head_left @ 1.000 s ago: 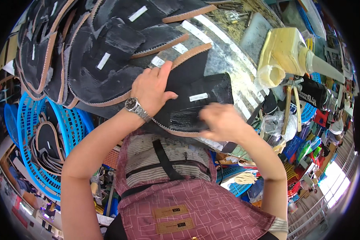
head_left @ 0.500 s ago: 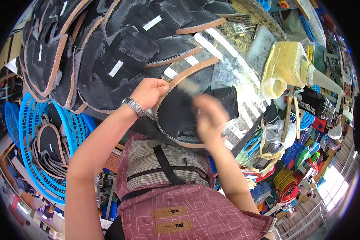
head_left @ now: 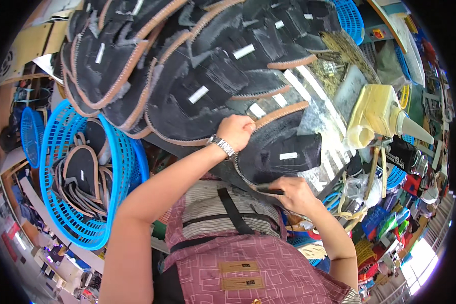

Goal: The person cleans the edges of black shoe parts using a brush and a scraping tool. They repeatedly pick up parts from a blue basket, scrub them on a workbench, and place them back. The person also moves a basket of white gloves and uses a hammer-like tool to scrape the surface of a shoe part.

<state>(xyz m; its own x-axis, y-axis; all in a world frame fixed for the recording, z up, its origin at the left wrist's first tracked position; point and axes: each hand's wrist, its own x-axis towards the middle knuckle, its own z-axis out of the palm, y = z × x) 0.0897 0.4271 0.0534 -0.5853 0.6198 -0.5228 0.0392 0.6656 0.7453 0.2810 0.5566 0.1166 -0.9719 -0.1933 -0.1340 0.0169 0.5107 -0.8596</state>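
A black shoe upper (head_left: 266, 154) with a tan, zigzag-stitched border and a small white label lies on the worktable in front of me. My left hand (head_left: 236, 133) pinches its tan edge at the upper left, the fingers closed on it. At the near edge of the same piece, my right hand (head_left: 295, 194) grips a dark-handled brush (head_left: 269, 190); its bristles are hardly visible, down against the border. More black uppers (head_left: 207, 91) of the same kind lie overlapping across the far left of the table.
A blue plastic basket (head_left: 49, 202) with stacked black pieces stands left of the table. A yellowish plastic container (head_left: 377, 104) with an open mouth sits at the table's right. White strips (head_left: 298, 85) mark the tabletop. Blue-handled scissors (head_left: 333, 201) and tangled materials crowd the right edge.
My right hand has moved the brush from the upper part of the shoe upper down to its near border. My left hand still pinches the edge. The whole view has shifted.
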